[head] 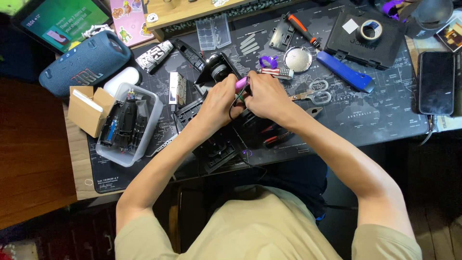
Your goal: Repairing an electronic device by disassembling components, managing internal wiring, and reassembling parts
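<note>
- Black desk mat point(385, 120) with a pale map print, covering most of the desk under all parts.
- Blue cylindrical speaker point(84, 62) lying at far left, long axis running lower-left to upper-right.
- Clear plastic tub point(150, 115) of dark parts left of the hands, beside an open cardboard box point(84, 110).
- Left hand point(219, 103) curled shut around a black assembly at mat centre; that assembly mostly hidden.
- Right hand point(267, 96) closed, fingers pinching a purple-handled tool point(241, 83).
- Tool between both hands, touching each; long axis tilted, handle end up-right, working end down-left toward a thin dark wire loop point(232, 108).
- Scissors point(315, 94) just right of the right hand.
</note>
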